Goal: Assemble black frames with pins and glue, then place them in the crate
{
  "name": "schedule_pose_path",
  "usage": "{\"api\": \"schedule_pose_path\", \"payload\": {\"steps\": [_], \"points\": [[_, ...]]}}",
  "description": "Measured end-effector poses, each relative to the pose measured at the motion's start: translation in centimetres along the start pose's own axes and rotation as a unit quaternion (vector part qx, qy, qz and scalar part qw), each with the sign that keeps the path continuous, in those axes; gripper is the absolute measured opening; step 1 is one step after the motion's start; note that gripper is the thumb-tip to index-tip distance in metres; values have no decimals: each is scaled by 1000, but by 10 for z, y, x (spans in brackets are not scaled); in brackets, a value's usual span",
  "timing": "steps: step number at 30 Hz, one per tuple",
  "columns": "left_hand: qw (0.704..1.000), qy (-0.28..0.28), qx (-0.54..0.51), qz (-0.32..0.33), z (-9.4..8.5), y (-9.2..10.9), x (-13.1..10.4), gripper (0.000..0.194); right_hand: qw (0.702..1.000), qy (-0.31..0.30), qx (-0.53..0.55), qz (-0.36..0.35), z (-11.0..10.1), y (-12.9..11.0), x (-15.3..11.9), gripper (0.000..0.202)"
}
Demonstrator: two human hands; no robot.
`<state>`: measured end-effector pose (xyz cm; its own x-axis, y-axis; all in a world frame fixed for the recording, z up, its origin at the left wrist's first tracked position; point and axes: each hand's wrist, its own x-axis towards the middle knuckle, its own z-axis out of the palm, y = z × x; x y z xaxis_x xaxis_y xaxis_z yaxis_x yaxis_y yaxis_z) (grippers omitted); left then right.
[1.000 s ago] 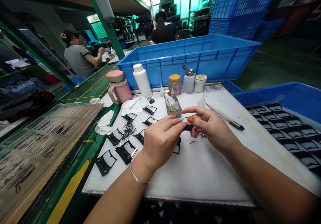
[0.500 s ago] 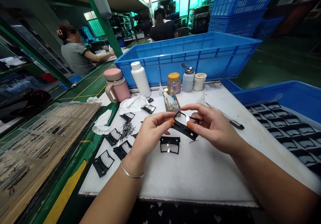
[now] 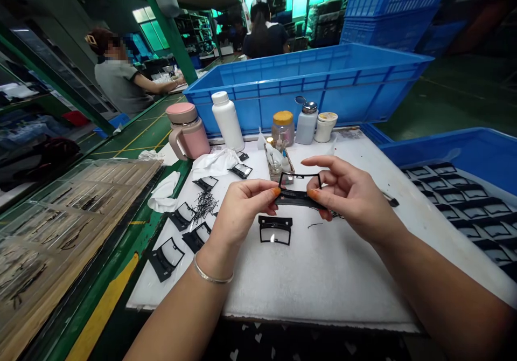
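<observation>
Between both hands, above the white work surface, a black framed part with a clear window is held up nearly level. My left hand pinches its left end between thumb and fingers. At the right end, my right hand grips it with the thumb in front, index finger raised above. Just below lies another black framed part, flat on the surface. A thin black strip lies to its right. Several similar parts, one of them at the lower left, surround a pile of thin black strips.
Behind stand a pink mug, a white bottle, small jars and a blue crate. A small tray holds little bottles. Framed parts fill a blue bin at right. Two people sit farther back.
The held part has turned from slanting down to the right to nearly level, its window frame now upright. The right hand has shifted slightly right with it, and the camera view has moved a little.
</observation>
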<state>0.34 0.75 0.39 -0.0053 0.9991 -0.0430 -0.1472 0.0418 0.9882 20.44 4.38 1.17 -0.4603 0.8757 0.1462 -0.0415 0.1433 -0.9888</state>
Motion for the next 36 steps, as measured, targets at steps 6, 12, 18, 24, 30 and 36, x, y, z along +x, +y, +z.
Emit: {"api": "schedule_pose_path", "payload": {"steps": [6, 12, 18, 24, 30, 36], "points": [[998, 13, 43, 33, 6, 0, -3, 17, 999, -25, 25, 34, 7, 1, 3, 51], [992, 0, 117, 52, 13, -1, -4, 22, 1000, -3, -2, 28, 10, 4, 3, 47], [984, 2, 167, 63, 18, -5, -3, 19, 998, 28, -41, 26, 14, 3, 1, 47], [987, -5, 147, 68, 14, -8, -1, 20, 997, 15, -16, 74, 11, 3, 3, 18], [985, -7, 153, 73, 14, -9, -2, 20, 997, 8, -13, 76, 13, 3, 1, 8], [984, -6, 160, 78, 15, -8, -2, 18, 997, 27, -40, 63, 16, -1, -1, 9]]}}
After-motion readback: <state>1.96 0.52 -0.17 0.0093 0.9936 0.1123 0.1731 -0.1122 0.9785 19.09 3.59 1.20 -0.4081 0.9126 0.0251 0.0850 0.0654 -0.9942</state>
